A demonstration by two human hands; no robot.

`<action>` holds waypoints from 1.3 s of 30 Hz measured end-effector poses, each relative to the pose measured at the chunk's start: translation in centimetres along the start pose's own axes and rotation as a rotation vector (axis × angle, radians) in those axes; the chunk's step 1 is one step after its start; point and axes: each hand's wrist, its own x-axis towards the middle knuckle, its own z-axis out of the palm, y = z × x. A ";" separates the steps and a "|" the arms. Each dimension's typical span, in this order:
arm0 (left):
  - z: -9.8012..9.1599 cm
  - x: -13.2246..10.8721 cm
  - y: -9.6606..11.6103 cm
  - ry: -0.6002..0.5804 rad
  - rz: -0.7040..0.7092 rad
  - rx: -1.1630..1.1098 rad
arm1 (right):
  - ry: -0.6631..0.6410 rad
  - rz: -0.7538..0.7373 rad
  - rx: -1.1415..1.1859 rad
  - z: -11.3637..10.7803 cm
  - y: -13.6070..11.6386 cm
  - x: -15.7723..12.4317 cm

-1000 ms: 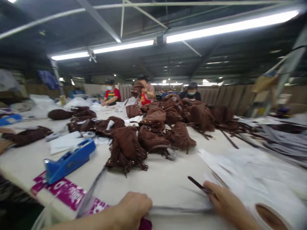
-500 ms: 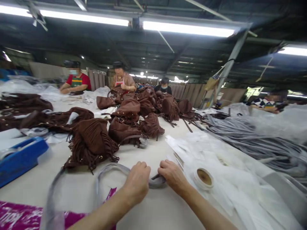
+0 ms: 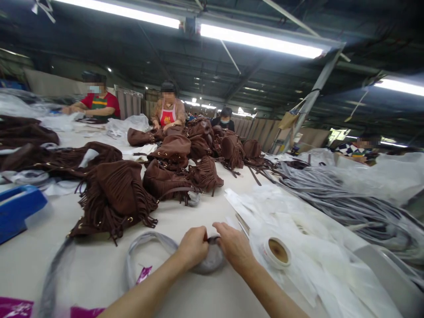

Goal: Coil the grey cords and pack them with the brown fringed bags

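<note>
A long grey strap loops across the white table in front of me. My left hand is closed on its folded end, and my right hand grips the same folded end from the other side, fingers curled. The two hands nearly touch. A brown fringed bag lies just beyond the strap loop.
Several brown fringed bags are piled mid-table. A blue tape dispenser sits at the left, a tape roll and white plastic sheets at the right, grey straps further right. Several people work at the far side.
The view swung right and down. My hands came together from apart and gathered the grey strap's end into a tighter fold between them.
</note>
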 end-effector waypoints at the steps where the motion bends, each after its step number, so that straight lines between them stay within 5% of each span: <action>1: 0.1 0.1 -0.3 0.006 -0.012 -0.030 | 0.049 0.040 0.022 -0.4 -0.2 -0.1; 5: 0.4 0.1 -0.9 0.040 -0.065 -0.119 | 0.153 0.165 0.303 -2.0 -1.4 -0.9; 11: 1.2 -0.3 -1.0 0.112 -0.019 -0.158 | -0.329 0.604 0.958 -1.3 -2.3 0.1; 21: 0.3 -1.4 -0.3 0.025 0.267 -0.274 | -0.412 0.776 0.960 0.0 -1.2 2.5; 27: -0.1 -2.0 -0.1 -0.072 0.309 -0.110 | -0.486 0.852 0.997 -0.4 0.3 2.5; 33: 0.3 -2.0 0.0 -0.108 0.427 0.002 | -0.394 0.909 1.179 -1.5 1.9 1.8; 39: 0.5 -2.2 0.3 -0.140 0.559 0.017 | -0.246 0.920 1.416 -0.3 0.0 1.8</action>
